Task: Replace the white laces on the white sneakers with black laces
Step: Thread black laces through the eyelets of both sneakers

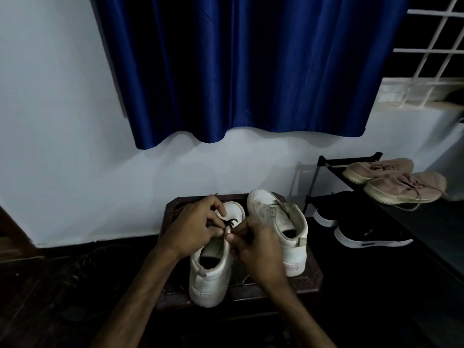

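Two white sneakers stand on a dark wooden stool (308, 277), toes toward the wall. Over the left sneaker (211, 277) both hands work a black lace (231, 221) that crosses its eyelets. My left hand (193, 227) pinches the lace at the shoe's left side, and a thin lace end sticks up above its knuckles. My right hand (253, 249) pinches the lace at the edge of the tongue. The right sneaker (278, 222) stands untouched with bare eyelets and no lace visible.
A black shoe rack (324, 162) stands at the right with a pair of beige sneakers (391, 179) on top and black sneakers (361, 232) below. A blue curtain (241, 71) hangs on the white wall behind. The floor around the stool is dark.
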Demonstrator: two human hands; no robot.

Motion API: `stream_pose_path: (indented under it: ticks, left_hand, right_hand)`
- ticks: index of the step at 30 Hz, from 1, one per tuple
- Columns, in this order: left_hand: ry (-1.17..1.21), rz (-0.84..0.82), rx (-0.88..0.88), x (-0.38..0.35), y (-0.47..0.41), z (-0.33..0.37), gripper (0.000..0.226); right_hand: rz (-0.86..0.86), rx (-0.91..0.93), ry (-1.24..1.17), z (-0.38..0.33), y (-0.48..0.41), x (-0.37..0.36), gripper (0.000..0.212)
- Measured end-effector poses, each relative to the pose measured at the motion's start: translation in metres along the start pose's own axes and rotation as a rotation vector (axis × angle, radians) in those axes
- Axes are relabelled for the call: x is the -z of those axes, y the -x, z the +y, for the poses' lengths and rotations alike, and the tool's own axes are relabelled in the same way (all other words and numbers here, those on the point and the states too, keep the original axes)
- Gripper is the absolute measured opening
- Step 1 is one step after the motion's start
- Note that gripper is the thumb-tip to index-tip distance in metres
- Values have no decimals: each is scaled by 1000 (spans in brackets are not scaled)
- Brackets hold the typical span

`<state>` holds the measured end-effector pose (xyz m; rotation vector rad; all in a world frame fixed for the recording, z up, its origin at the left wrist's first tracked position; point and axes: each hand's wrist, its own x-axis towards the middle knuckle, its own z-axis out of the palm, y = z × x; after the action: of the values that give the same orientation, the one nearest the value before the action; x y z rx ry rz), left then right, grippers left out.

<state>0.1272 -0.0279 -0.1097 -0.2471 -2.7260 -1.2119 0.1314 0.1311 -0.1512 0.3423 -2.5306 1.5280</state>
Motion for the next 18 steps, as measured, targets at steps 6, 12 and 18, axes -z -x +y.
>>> stream_pose_path:
  ticks: [6, 12, 18]
  left_hand:
    - [25, 135, -9, -18, 13, -8, 26]
    - [33, 280, -24, -36, 28, -10, 28]
    - [220, 320, 31, -42, 33, -6, 33]
  right_hand:
    - [91, 33, 21, 2, 5, -8, 8]
    - [95, -164, -329, 10, 22, -5, 14]
    - [-220, -295, -7, 40, 58, 38, 10]
